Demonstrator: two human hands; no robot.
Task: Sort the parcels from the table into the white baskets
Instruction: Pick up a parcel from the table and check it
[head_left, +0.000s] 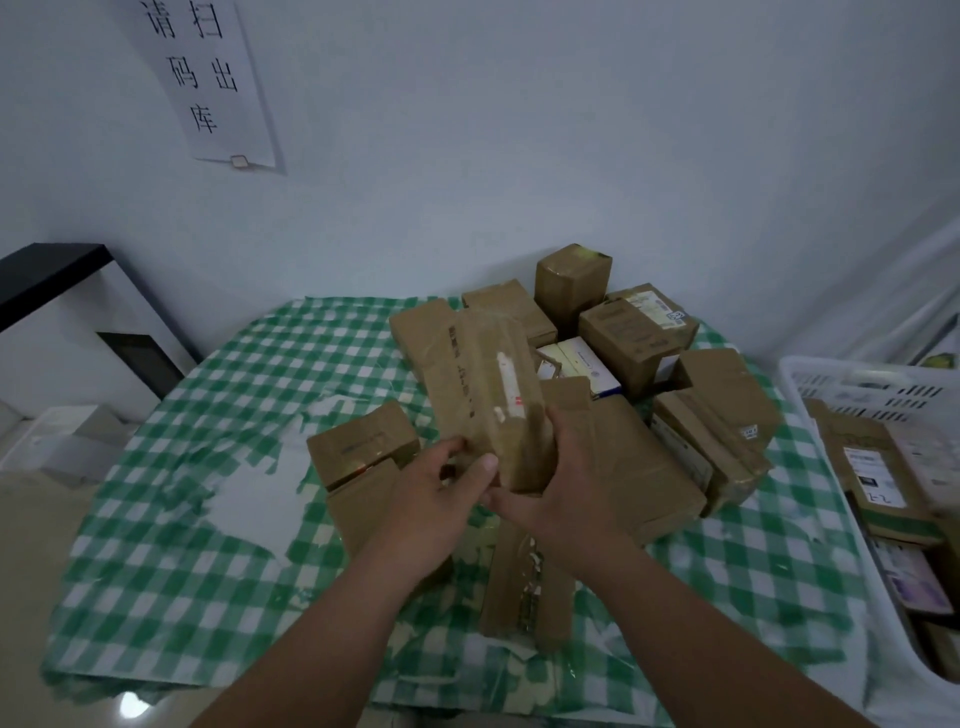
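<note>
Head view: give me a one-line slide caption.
Both hands, left and right, hold a long brown parcel above the parcel-strewn checked table, white basket at right.

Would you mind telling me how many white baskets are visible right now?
1. The white basket stands at the right edge of the view, beside the table, with parcels already in it. Others may lie out of frame.

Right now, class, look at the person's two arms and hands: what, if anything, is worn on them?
Nothing shows: the left hand and right hand are bare, with no gloves, rings or watch. Both forearms are uncovered, and no sleeve reaches into view.
</note>
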